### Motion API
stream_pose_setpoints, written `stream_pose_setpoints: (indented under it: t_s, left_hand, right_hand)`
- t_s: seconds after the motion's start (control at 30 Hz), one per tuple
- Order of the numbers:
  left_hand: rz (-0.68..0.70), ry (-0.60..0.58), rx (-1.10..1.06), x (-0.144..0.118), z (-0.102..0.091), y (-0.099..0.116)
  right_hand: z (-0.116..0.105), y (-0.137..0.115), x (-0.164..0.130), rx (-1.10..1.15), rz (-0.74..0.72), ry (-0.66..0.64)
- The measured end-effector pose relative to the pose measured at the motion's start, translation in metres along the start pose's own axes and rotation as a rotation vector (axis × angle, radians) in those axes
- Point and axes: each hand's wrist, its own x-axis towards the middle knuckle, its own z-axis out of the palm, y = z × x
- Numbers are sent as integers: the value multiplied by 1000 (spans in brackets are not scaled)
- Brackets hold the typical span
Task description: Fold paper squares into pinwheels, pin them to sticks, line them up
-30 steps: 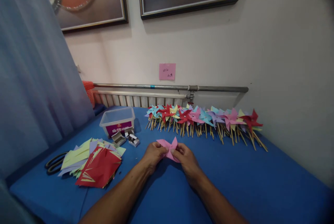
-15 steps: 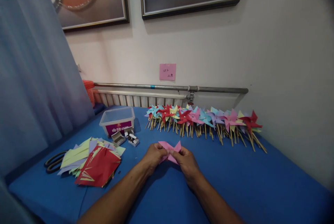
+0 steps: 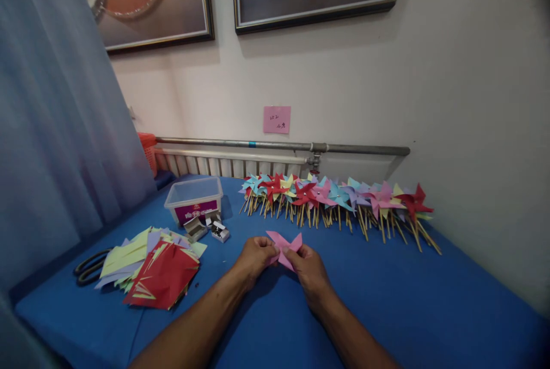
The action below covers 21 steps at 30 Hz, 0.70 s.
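A pink paper pinwheel [image 3: 283, 242], its blades folded in toward the middle, is held up between both hands just above the blue cover. On its left side my left hand [image 3: 258, 255] pinches it with thumb and fingers. My right hand [image 3: 308, 266] grips the right side, thumb pressed near the centre. Whether a pin is at the centre cannot be made out under the thumbs. Beyond the hands lies a long row of finished paper pinwheels [image 3: 305, 193] on thin sticks, in red, blue, yellow, pink and purple.
Left of my arms lies a pile of cut paper sheets [image 3: 165, 274], red on top, beside black-handled scissors [image 3: 89, 269]. Behind it stand a clear plastic tub [image 3: 193, 190] and small open boxes [image 3: 220, 231] with dark bits inside. A radiator and pipe [image 3: 275, 144] run along the wall.
The pink pinwheel has turned slightly and shifted a little to the right in my hands. Both hands keep their hold.
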Motion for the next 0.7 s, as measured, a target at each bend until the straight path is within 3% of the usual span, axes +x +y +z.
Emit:
stream_pose_setpoints:
  t_s: [0.7]
  left_hand:
    - [6,-7,-65,-3,1,1]
  right_hand:
    - [1,-5,-2,19,-15,-86]
